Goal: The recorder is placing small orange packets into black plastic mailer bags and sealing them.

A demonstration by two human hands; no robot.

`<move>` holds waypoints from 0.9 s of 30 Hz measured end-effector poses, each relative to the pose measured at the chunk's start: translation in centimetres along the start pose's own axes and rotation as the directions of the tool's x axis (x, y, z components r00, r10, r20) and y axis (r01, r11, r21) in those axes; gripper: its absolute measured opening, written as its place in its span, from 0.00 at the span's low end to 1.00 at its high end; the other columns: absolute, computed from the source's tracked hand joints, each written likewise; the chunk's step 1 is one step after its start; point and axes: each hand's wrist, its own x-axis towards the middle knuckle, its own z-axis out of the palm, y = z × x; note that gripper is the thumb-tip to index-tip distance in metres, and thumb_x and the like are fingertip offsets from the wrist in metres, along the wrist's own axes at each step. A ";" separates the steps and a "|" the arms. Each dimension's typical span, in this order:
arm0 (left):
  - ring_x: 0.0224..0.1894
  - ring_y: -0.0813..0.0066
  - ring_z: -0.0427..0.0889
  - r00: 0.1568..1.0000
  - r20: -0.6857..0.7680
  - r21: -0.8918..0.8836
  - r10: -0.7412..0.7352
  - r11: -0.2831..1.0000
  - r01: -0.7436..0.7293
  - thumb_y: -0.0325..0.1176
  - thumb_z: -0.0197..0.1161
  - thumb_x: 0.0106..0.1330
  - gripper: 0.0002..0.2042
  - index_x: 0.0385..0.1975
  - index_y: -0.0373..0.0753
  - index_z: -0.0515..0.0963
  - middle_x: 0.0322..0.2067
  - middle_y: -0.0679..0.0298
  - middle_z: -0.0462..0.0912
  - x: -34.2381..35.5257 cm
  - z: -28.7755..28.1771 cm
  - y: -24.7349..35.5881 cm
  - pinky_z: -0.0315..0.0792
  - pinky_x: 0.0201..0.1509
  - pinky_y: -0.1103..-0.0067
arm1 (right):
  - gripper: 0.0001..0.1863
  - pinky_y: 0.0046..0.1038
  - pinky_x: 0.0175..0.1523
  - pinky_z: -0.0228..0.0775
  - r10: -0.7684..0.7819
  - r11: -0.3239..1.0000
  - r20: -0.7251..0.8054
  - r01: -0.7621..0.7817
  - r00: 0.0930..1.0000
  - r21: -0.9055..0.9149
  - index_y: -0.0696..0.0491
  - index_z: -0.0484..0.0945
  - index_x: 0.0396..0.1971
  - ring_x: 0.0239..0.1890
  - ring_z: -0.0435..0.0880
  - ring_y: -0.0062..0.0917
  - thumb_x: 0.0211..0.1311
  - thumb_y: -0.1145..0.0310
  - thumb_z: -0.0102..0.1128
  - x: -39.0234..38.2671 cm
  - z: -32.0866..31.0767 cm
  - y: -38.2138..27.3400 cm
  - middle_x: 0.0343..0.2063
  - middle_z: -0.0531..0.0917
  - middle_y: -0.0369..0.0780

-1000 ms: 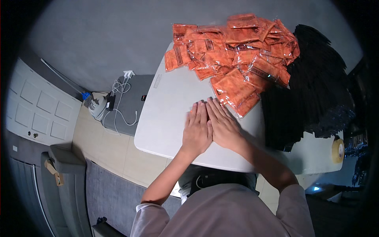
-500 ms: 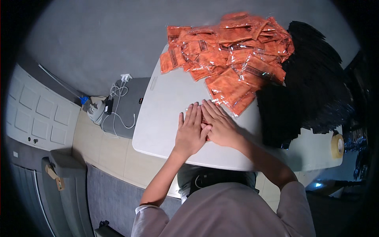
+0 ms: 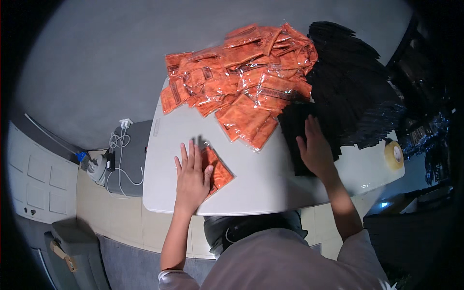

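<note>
On the white desk (image 3: 270,193), the left hand (image 3: 192,180) lies flat, fingers spread, pinning one orange packet (image 3: 217,171) near the front edge, while the right hand (image 3: 316,152), fingers open, rests on the black pouches (image 3: 353,96), where peeling off just one top pouch would probably serve best.

Orange flat packet (image 3: 216,171) lies on the counter (image 3: 261,188) near its front edge, w/ clear wrap. Big heap of same orange packets (image 3: 241,82) behind it, at far edge. Black flat pouches (image 3: 353,101) piled right of heap, touching it.
</note>
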 end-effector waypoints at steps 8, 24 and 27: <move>0.83 0.44 0.46 0.993 0.109 0.117 -0.052 0.992 0.039 0.57 0.48 0.79 0.38 0.80 0.37 0.55 0.82 0.56 0.52 0.2 1.8 -0.4 0.42 0.81 0.43 | 0.29 0.43 0.75 0.65 0.041 0.999 0.056 -0.041 0.998 -0.005 0.71 0.73 0.63 0.72 0.70 0.54 0.76 0.60 0.56 -0.3 0.9 -0.3 0.69 0.71 0.60; 0.84 0.45 0.44 0.993 0.116 0.150 -0.004 0.989 -0.014 0.58 0.46 0.80 0.37 0.82 0.42 0.54 0.82 0.52 0.49 4.7 1.5 -5.6 0.42 0.82 0.45 | 0.11 0.44 0.46 0.85 0.155 0.974 0.086 -0.138 0.984 -0.180 0.55 0.88 0.34 0.40 0.91 0.44 0.64 0.61 0.68 0.6 -0.9 -1.8 0.43 0.89 0.49; 0.83 0.43 0.48 0.999 0.043 0.163 -0.034 0.986 0.027 0.55 0.47 0.81 0.36 0.80 0.39 0.56 0.81 0.48 0.53 6.4 1.5 -6.1 0.46 0.82 0.45 | 0.09 0.45 0.46 0.84 0.244 0.957 0.074 -0.228 0.967 -0.181 0.53 0.88 0.31 0.40 0.90 0.43 0.61 0.63 0.71 0.9 -1.1 -2.7 0.40 0.90 0.46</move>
